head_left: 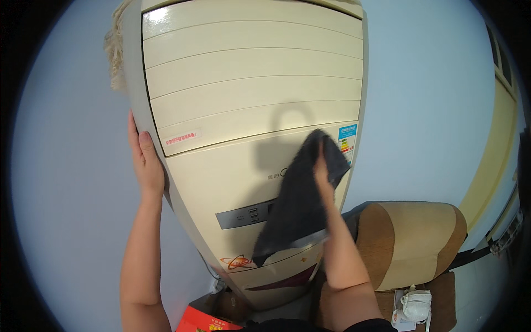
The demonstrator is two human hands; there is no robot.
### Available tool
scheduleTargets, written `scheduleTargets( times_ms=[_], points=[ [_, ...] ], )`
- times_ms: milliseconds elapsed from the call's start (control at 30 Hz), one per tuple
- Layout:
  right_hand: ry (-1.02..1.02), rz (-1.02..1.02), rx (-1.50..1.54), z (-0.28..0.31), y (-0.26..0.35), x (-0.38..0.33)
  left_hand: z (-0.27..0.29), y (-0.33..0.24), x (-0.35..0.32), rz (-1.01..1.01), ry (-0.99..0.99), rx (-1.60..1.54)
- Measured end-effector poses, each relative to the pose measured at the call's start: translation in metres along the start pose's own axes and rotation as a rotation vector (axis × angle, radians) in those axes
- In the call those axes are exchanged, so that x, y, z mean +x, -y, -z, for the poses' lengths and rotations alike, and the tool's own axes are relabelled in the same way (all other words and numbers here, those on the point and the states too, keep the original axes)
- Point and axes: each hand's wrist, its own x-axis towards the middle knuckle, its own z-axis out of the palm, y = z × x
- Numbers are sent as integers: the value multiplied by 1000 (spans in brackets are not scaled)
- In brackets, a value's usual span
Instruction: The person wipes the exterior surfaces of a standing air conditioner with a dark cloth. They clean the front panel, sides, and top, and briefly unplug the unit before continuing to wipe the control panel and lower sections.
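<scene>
A tall cream floor-standing air conditioner (249,72) stands before me against a pale blue wall. My left hand (146,160) rests against its left side, fingers stretched upward along the edge. In my right hand (322,169) is a dark grey cloth (296,205), which hangs over the front panel below the louvres. The cloth covers part of the grey control strip (240,216). Its upper part lies close to the blue energy label (347,138) at the right edge. My right fingers are mostly hidden by the cloth.
To the lower right is a brown and beige sofa (420,238) with a small white bag (416,304) on its seat. A red box (204,320) sits at the bottom, left of centre. Cream tassels (116,50) hang at the unit's upper left. Farther right is a door frame (500,127).
</scene>
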Motion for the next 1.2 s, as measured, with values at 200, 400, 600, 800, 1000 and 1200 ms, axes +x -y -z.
scheduleTargets(
  times_ms=[200,400,600,800,1000,1200],
  points=[
    [11,-136,220,11,-61,28,5,4,-2,8,-27,-40],
    [80,-433,524,12,-89,39,2,-4,-4,23,-12,21],
    [-47,-844,1027,49,-23,28,5,-2,-4,15,-9,87],
    [-55,-671,1517,84,-8,12,7,6,-1,-1,-31,20],
    [-106,-250,632,78,-46,-18,4,3,-1,-19,-18,39],
    [-108,-692,1397,79,-19,-24,2,2,-3,14,-10,27]
  ],
)
